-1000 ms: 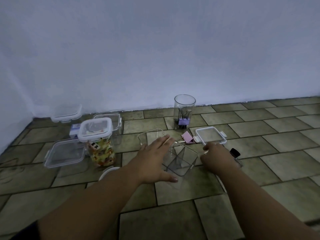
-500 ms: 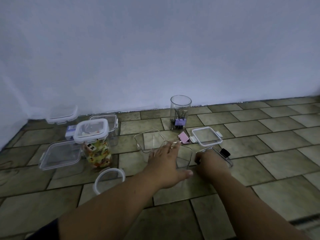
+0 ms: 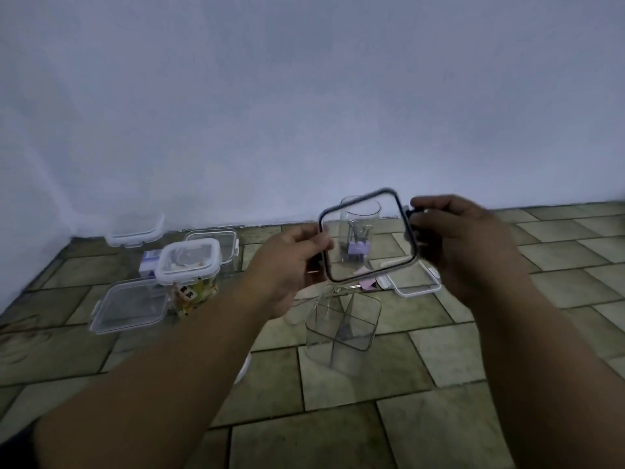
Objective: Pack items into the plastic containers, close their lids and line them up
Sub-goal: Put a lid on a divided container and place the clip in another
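Observation:
I hold a clear square lid with a dark rim (image 3: 367, 211) up in the air, tilted toward me. My left hand (image 3: 291, 262) grips its left edge and my right hand (image 3: 463, 242) grips its right edge at a black clasp. Below it on the tiled floor stands an open clear square container (image 3: 341, 333) with nothing visible inside. Behind the lid a tall round clear cup (image 3: 359, 231) holds binder clips. At the left a lidded container (image 3: 189, 265) is filled with colourful items.
A flat clear lid (image 3: 130, 306) lies at the left, a white-rimmed lid (image 3: 416, 282) at the right, with pink clips (image 3: 368, 284) beside it. Two more containers (image 3: 135, 230) stand near the wall. A white ring (image 3: 244, 370) peeks out under my left forearm.
Both hands rose from the floor with the dark-rimmed lid, which was lying at the right of the square container. My left hand let go of the container, and the view tilted.

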